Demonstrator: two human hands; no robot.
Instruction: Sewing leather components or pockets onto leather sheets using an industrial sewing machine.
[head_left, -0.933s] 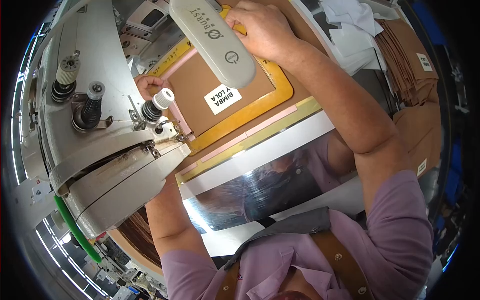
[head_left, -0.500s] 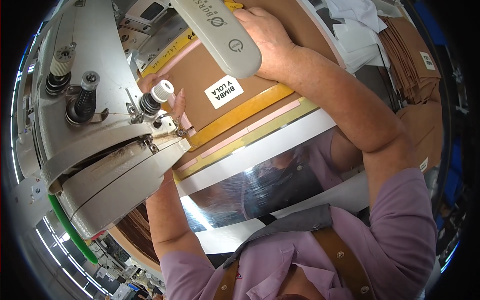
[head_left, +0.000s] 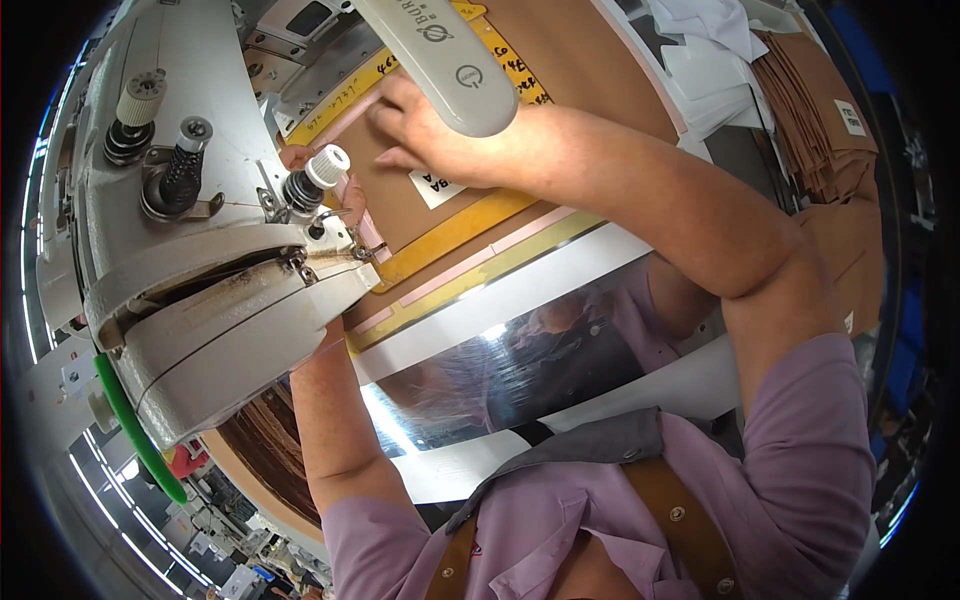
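Note:
A brown panel [head_left: 404, 222] lies under the sewing machine's head [head_left: 215, 300], with a yellow template frame [head_left: 450, 243] over it and a pink strip [head_left: 343, 133] along its left side. My right hand [head_left: 435, 135] is open over the panel, thumb apart from the fingers. Its fingertips come down at the pink strip, and it partly covers a white printed label [head_left: 436, 193]. My left hand [head_left: 352, 198] reaches behind the machine head, which hides most of it. The fingers that show are apart, by the panel's left edge, with nothing seen in them.
A grey rounded lamp-like arm [head_left: 478, 95] hangs over the panel. Tension knobs [head_left: 325, 165] stick out from the machine. At the right are stacked brown pieces [head_left: 815, 110] and crumpled white sheets [head_left: 705, 85]. A shiny metal plate [head_left: 500, 370] lies in front.
My right hand has moved left and nearer, from the frame's far right part to the pink strip, now partly covering the label. The left hand has stayed about where it was.

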